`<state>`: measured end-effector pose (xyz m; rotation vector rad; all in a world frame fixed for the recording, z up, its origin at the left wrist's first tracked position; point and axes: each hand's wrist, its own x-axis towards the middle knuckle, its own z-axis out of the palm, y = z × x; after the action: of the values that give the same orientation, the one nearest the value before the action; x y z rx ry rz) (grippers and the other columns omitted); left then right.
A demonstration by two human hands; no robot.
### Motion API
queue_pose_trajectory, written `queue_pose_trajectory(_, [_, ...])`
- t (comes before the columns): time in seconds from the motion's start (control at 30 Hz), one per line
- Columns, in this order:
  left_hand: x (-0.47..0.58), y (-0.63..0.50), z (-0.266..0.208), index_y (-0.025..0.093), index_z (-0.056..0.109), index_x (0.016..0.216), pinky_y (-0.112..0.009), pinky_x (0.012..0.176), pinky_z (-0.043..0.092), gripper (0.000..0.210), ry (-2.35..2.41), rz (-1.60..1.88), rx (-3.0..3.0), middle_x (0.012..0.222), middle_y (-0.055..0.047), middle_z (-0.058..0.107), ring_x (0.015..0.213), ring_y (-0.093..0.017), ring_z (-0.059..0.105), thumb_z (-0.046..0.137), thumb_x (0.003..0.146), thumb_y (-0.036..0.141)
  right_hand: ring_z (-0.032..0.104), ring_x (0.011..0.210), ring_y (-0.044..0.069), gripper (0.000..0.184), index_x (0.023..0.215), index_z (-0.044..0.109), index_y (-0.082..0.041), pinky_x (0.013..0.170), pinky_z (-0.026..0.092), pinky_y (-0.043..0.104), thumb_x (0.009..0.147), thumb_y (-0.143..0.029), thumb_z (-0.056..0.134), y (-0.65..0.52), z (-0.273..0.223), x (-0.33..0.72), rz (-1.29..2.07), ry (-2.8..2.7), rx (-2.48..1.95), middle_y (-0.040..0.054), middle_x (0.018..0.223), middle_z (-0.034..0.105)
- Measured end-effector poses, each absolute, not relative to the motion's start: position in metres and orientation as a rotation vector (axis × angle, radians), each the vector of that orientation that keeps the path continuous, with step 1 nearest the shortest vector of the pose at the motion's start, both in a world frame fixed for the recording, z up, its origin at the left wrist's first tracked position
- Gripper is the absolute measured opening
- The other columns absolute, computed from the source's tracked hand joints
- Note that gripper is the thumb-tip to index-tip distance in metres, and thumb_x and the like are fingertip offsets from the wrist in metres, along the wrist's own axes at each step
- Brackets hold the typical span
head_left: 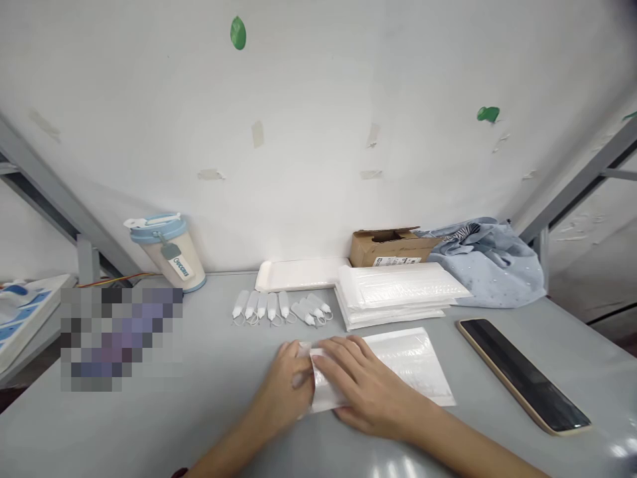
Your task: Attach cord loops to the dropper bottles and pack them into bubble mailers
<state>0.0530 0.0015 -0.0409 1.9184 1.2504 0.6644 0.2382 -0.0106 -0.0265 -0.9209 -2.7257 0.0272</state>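
A flat white padded envelope (413, 362) lies on the grey table (209, 411) in front of me. My right hand (363, 388) rests flat on its left part, fingers spread over it. At the left end of the envelope, my left hand (288, 385) pinches the edge with thumb and fingers. Beyond the hands lies a row of several small white plastic pieces (281, 309). To their right, a stack of white envelopes (398, 292) sits on the table.
A lidded cup (169, 251) stands at the back left, a white tray (298, 273) and an open cardboard box (391, 247) at the back. Blue cloth (492, 262) lies back right, a dark phone (522, 375) at right. A blurred patch covers the left.
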Motion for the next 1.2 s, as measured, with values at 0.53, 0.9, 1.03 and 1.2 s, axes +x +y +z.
queue_pose_trajectory(0.53, [0.040,0.008,-0.042,0.011,0.053,0.116,-0.032,0.067,0.055,0.041,1.322,0.910,1.323,0.103,-0.013,0.067,0.076,-0.019,0.065,0.051,0.080,0.030,0.048,0.116,0.029,0.034,0.120,0.050,-0.004,0.087,0.046,0.042,0.088,-0.010,0.041,-0.007,-0.055,0.237,-0.447,-2.719,-0.867,0.0212,0.123,0.053])
queue_pose_trajectory(0.9, [0.043,0.004,-0.059,0.017,0.056,0.120,-0.039,0.104,0.039,0.035,1.103,0.664,2.403,0.133,-0.008,0.050,0.127,-0.021,0.040,0.037,0.090,0.018,0.058,0.100,0.029,0.023,0.097,0.059,-0.003,0.079,0.050,0.040,0.084,-0.004,0.040,-0.010,-0.053,0.234,-0.471,-2.669,-0.832,0.0191,0.100,0.064])
queue_pose_trajectory(1.03, [0.042,0.003,-0.063,0.015,0.038,0.135,-0.039,0.107,0.035,0.042,1.018,0.523,2.560,0.143,-0.008,0.036,0.133,-0.019,0.029,0.031,0.093,0.020,0.061,0.088,0.027,0.026,0.094,0.059,-0.004,0.069,0.052,0.037,0.084,-0.002,0.035,-0.011,-0.048,0.234,-0.494,-2.612,-0.830,0.0182,0.091,0.065])
queue_pose_trajectory(1.2, [0.044,0.000,-0.063,0.013,0.034,0.137,-0.044,0.104,0.037,0.045,1.047,0.460,2.653,0.143,-0.012,0.034,0.133,-0.024,0.029,0.033,0.093,0.021,0.060,0.088,0.027,0.023,0.095,0.058,-0.005,0.067,0.049,0.035,0.084,-0.003,0.039,-0.014,-0.048,0.232,-0.555,-2.647,-0.804,0.0167,0.090,0.064])
